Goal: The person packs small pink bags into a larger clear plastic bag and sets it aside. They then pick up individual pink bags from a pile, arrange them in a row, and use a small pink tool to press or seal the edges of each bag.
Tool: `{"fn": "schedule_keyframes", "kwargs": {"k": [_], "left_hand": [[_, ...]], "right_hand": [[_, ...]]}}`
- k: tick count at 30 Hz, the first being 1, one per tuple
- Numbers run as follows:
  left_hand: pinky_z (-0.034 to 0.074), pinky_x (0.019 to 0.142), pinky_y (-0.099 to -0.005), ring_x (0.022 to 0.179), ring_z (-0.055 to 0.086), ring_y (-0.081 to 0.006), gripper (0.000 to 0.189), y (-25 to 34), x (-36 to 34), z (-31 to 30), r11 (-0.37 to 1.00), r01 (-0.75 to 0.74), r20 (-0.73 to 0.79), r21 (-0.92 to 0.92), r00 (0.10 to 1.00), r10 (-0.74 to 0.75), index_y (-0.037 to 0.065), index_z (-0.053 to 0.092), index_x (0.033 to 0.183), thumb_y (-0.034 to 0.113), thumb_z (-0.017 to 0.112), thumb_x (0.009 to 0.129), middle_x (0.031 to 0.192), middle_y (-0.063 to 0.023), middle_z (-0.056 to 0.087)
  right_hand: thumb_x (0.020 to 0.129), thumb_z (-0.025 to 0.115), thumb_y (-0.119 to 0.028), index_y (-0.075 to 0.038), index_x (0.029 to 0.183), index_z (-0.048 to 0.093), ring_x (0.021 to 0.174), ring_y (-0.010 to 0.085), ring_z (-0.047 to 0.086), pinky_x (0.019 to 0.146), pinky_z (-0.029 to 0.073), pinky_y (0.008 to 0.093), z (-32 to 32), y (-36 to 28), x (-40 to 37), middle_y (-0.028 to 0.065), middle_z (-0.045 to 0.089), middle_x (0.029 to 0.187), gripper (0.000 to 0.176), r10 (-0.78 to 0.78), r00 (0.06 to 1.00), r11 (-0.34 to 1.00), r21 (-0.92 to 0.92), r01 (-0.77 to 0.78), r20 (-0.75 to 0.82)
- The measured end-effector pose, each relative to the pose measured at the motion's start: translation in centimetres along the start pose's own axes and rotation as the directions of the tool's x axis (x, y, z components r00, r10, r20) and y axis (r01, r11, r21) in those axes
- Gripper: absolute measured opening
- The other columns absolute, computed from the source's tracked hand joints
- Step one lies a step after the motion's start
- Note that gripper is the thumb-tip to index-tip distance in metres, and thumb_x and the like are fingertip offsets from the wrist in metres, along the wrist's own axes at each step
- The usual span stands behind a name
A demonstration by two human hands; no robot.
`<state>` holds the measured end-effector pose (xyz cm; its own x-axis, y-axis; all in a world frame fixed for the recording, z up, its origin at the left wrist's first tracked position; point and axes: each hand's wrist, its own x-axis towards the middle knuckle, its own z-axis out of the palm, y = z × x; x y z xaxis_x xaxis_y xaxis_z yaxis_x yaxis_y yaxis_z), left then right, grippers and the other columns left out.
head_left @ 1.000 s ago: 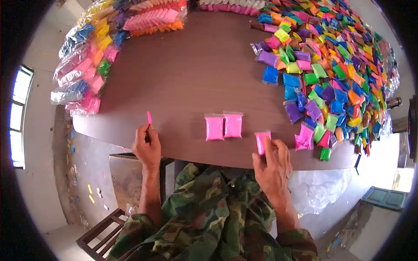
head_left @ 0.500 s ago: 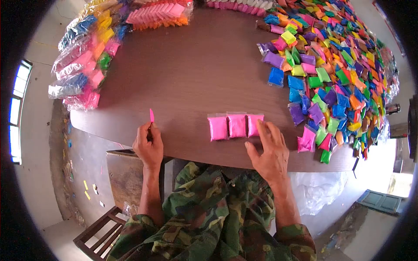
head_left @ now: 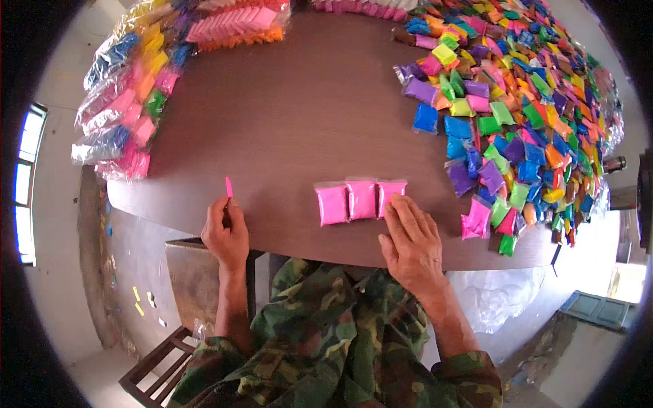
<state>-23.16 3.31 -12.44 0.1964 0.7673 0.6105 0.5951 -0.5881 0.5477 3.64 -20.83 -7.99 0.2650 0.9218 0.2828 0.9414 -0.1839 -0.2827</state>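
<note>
Three small clear packets filled with bright pink material lie side by side near the front edge of the table: a left packet (head_left: 332, 206), a middle packet (head_left: 362, 200) and a right packet (head_left: 390, 192). My right hand (head_left: 413, 241) rests its outstretched fingertips on the lower right part of the right packet, with the thumb apart. Over the table edge to the left, my left hand (head_left: 226, 234) is closed in a pinch on a slim pink strip (head_left: 229, 187) that points up from the fingers. The strip's lower end is hidden by the fingers.
A large heap of multicoloured packets (head_left: 524, 122) covers the table's right side. Bundled packets in clear bags (head_left: 126, 102) line the left edge, and rows of pink packets (head_left: 235, 26) stand at the back. A wooden chair (head_left: 160, 364) is at lower left.
My right hand has moved slightly left and down, its fingers closer together on the right packet. My left hand still pinches the pink strip. The whole view has shifted a little.
</note>
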Motion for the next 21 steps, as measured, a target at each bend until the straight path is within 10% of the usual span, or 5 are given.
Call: {"fn": "schedule_keyframes", "kwargs": {"k": [13, 14, 17, 21], "left_hand": [[0.050, 0.061, -0.0312, 0.065, 0.064, -0.0176, 0.010, 5.0, 0.1, -1.9, 0.995, -0.069, 0.093, -0.070, 0.993, 0.076, 0.001, 0.072, 0.108, 0.008, 0.074, 0.101, 0.081, -0.0099, 0.069], [0.056, 0.071, -0.0358, 0.077, 0.070, -0.0228, 0.010, 6.4, -0.7, -2.5, 0.994, 0.087, 0.248, -0.065, 0.966, -0.068, 0.002, 0.072, 0.107, 0.008, 0.075, 0.099, 0.092, -0.0130, 0.073], [0.059, 0.086, -0.0414, 0.097, 0.073, -0.0287, 0.010, 10.4, -1.5, -0.3, 0.946, -0.216, 0.219, -0.241, 0.937, 0.270, 0.005, 0.073, 0.106, 0.009, 0.077, 0.097, 0.111, -0.0131, 0.077], [0.054, 0.104, -0.0474, 0.123, 0.067, -0.0375, 0.010, 13.8, -2.0, 1.4, 0.943, -0.280, 0.364, -0.182, 0.871, 0.329, 0.005, 0.073, 0.109, 0.008, 0.073, 0.099, 0.130, -0.0136, 0.075]], "right_hand": [[0.089, 0.078, -0.019, 0.001, 0.138, 0.067, 0.138, 0.0361, 0.059, 0.113, 0.047, 0.0514, 1.0, -0.7, 0.5, 0.0168, 0.059, 0.151, 0.053, 0.059, 0.990, 0.988, 0.150, -0.039, -0.131], [0.089, 0.078, -0.019, 0.001, 0.138, 0.067, 0.138, 0.0362, 0.059, 0.112, 0.047, 0.0515, 1.2, -0.8, 0.4, 0.0166, 0.059, 0.151, 0.054, 0.060, 0.988, 0.989, 0.141, -0.040, -0.140], [0.088, 0.079, -0.020, 0.000, 0.140, 0.066, 0.139, 0.0372, 0.058, 0.112, 0.047, 0.0525, 1.5, -1.2, 0.4, 0.0160, 0.058, 0.152, 0.056, 0.085, 0.986, 0.990, 0.128, -0.067, -0.144], [0.089, 0.078, -0.019, -0.003, 0.139, 0.065, 0.140, 0.0381, 0.056, 0.115, 0.045, 0.0525, 1.6, -2.4, 0.9, 0.0165, 0.057, 0.152, 0.055, 0.110, 0.984, 0.978, 0.190, -0.081, -0.144]]}}
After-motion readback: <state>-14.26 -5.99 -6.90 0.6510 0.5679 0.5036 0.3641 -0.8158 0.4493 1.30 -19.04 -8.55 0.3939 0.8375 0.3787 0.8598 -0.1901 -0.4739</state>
